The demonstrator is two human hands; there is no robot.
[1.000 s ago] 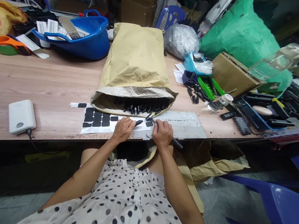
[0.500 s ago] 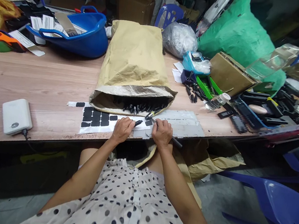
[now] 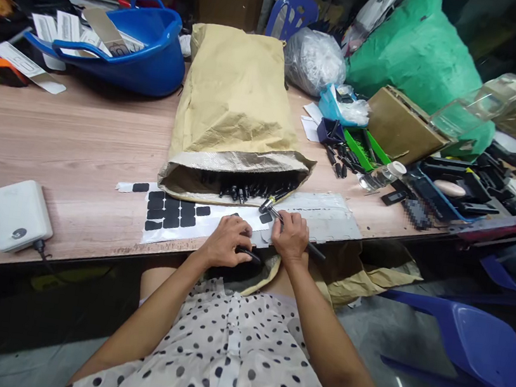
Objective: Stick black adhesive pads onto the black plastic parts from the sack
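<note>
My left hand (image 3: 228, 242) is at the table's front edge, fingers curled down over a slim black plastic piece (image 3: 249, 255). That piece juts past the edge, above the mouth of an open paper sack (image 3: 270, 278) at my lap. A small hammer (image 3: 316, 251) is gripped in my right hand (image 3: 291, 233). Its metal head rests near a white sheet, with the dark handle slanting down to the right. Beneath both hands lies a white sheet (image 3: 205, 228) bearing several black rounded stickers (image 3: 172, 211). Behind it, a tan paper sack (image 3: 237, 101) lies with its mouth towards me, showing many black pieces (image 3: 241, 191).
A white power bank (image 3: 20, 216) with a cable sits at left. Further back is a blue basin (image 3: 133, 54) of boxes. To the right are a green tray (image 3: 364, 149), a clear bottle (image 3: 382, 176) and a blue tray (image 3: 435, 193). A blue chair (image 3: 480, 353) stands at lower right.
My left hand has moved right and towards me with the black piece, from over the white sheet to the table edge. My right hand still holds the hammer in nearly the same place.
</note>
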